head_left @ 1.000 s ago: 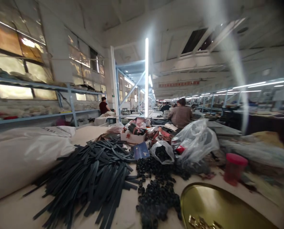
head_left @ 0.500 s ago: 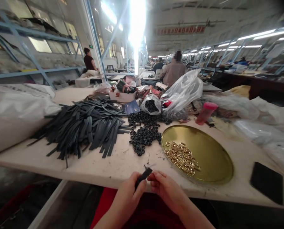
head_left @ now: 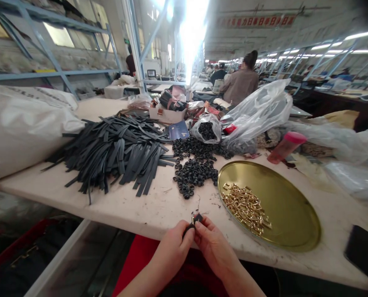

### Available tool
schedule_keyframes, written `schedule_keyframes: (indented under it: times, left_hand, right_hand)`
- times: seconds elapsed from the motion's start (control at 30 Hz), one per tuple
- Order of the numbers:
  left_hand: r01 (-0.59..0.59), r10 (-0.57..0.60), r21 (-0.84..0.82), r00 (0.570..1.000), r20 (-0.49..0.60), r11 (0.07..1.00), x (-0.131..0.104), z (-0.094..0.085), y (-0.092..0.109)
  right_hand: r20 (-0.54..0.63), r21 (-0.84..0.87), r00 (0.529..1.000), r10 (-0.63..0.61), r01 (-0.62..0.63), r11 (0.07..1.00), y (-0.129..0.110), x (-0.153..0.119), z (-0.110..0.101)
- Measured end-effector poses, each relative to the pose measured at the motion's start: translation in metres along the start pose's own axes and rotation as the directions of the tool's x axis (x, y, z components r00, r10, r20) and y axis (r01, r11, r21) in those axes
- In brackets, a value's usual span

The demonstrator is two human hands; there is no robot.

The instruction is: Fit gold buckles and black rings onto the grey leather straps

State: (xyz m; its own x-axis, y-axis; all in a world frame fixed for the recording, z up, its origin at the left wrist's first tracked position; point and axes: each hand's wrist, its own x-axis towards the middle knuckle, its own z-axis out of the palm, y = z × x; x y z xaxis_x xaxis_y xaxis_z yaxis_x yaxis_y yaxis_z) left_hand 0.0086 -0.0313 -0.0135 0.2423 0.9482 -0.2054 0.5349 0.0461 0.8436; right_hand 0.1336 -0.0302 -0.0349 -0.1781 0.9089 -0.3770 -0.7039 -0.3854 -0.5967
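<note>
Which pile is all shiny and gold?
The pile of little metal buckles, lying on the big tray. The strips and rings are black and lie on the table.

Blue metal shelving [head_left: 52, 74] beneath bright windows [head_left: 58, 35], glaring tube light [head_left: 192, 39], red-lettered banner [head_left: 256, 21].

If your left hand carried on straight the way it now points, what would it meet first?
Probably the right hand, close ahead of the left hand by the dark strip, though exact depth is unclear.
</note>
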Motion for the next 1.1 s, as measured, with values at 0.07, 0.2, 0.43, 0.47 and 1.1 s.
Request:
schedule_keyframes:
  times: [0.07, 0.2, 0.43, 0.47, 1.1]
  left_hand:
    - [0.004, -0.003, -0.11, 1.0, 0.013, 0.994, 0.002, 0.001, 0.0]
    - [0.086, -0.065, -0.292, 0.995, 0.08, 0.952, 0.006, 0.004, -0.006]
    - [0.245, -0.156, -0.455, 0.962, 0.225, 0.856, 0.011, 0.002, -0.008]
    - [0.253, -0.163, -0.471, 0.961, 0.224, 0.845, 0.011, 0.001, -0.006]
    - [0.124, -0.137, -0.374, 0.991, -0.008, 0.919, -0.013, 0.018, -0.007]
  right_hand:
    - [0.003, -0.057, 1.0, -0.027, 0.027, 0.998, 0.005, 0.0, 0.0]
    - [0.002, -0.245, 0.996, -0.088, 0.086, 0.966, 0.013, 0.001, -0.005]
    - [-0.035, -0.34, 0.993, -0.113, 0.094, 0.936, 0.014, 0.003, -0.002]
    - [-0.038, -0.335, 0.993, -0.11, 0.091, 0.938, 0.013, 0.003, -0.001]
    - [0.068, -0.347, 0.998, 0.001, 0.023, 0.938, 0.002, -0.023, -0.008]
